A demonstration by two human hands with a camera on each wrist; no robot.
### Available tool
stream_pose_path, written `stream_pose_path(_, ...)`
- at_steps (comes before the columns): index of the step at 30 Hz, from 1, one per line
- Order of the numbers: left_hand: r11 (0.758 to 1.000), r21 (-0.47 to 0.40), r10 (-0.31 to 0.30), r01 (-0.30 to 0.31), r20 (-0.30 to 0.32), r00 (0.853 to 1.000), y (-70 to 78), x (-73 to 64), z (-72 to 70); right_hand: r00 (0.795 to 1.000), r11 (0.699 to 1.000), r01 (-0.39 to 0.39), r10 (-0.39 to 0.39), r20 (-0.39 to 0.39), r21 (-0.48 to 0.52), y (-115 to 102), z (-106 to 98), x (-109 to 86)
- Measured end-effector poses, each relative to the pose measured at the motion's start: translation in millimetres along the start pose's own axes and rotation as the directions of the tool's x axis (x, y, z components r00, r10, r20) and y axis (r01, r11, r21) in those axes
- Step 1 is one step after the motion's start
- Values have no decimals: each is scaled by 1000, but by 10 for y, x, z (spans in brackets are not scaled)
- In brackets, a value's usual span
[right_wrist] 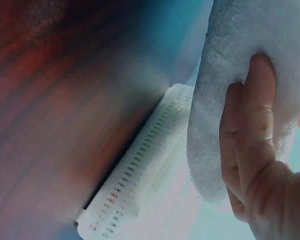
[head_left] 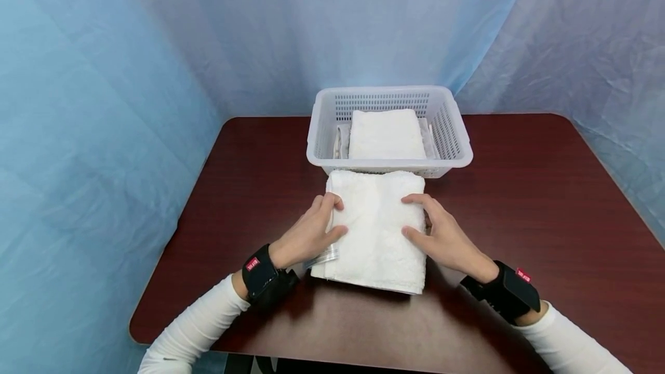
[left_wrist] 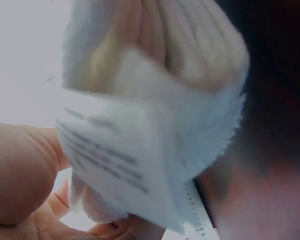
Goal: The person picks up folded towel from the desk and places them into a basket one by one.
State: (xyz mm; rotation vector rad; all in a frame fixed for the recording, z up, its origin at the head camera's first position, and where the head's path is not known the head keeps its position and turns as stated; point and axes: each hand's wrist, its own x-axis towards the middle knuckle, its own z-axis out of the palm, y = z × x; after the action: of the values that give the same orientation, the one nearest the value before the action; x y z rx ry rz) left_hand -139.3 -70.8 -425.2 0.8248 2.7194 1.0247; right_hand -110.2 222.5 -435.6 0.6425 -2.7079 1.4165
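Both hands hold a folded white towel (head_left: 378, 229) in front of the basket, above the table. My left hand (head_left: 312, 234) grips its left edge, thumb and fingertips on the top face. On the opposite edge, my right hand (head_left: 441, 235) holds it the same way, and several of its fingers press the underside in the right wrist view. A white care label (left_wrist: 110, 145) with printed lines sticks out from the left edge near the left thumb. The towel's folded layers (left_wrist: 190, 45) show in the left wrist view.
A white perforated plastic basket (head_left: 389, 164) stands at the back of the dark red-brown table (head_left: 530, 201). Inside lies another folded white towel (head_left: 387, 134), with greyish cloth (head_left: 343, 140) under it at the sides. Blue fabric (head_left: 291, 33) hangs behind the table.
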Motion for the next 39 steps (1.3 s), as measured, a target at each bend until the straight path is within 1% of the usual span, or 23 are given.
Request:
stream_pose_path(7, 999, 7, 48, -48, -15, 999, 42, 32, -82, 1000, 998, 5, -5, 6, 63, -19, -54, 27)
stream_pose_path(9, 998, 8, 58, -57, -23, 998, 56, 44, -103, 1000, 998, 12, -12, 1, 67, -20, -69, 35)
stream_pose_path(15, 997, 20, 71, -70, -26, 997, 92, 69, -147, 999, 997, 39, -38, -7, 74, -38, -115, 50)
stream_pose_path(19, 996, 21, 82, -82, -28, 996, 117, 66, -169, 999, 994, 40, -40, -3, 101, -65, -139, 56)
stream_pose_path(22, 996, 25, 91, -91, -35, 995, 134, 66, -183, 1000, 993, 27, -27, -2, 112, -84, -158, 63)
stream_pose_path(28, 994, 34, 103, -101, -44, 994, 166, 78, -210, 1000, 992, 30, -30, -1, 119, -96, -195, 69)
stream_pose_path(32, 992, 42, 119, -117, -56, 991, 194, 92, -233, 1000, 995, 31, -30, -4, 96, -123, -229, 77)
stream_pose_path(35, 990, 58, 134, -130, -69, 989, 209, 113, -253, 999, 996, 37, -36, -15, 82, -147, -256, 90)
stream_pose_path(39, 986, 74, 159, -153, -91, 983, 220, 165, -288, 998, 995, 56, -54, -28, 87, -169, -299, 128)
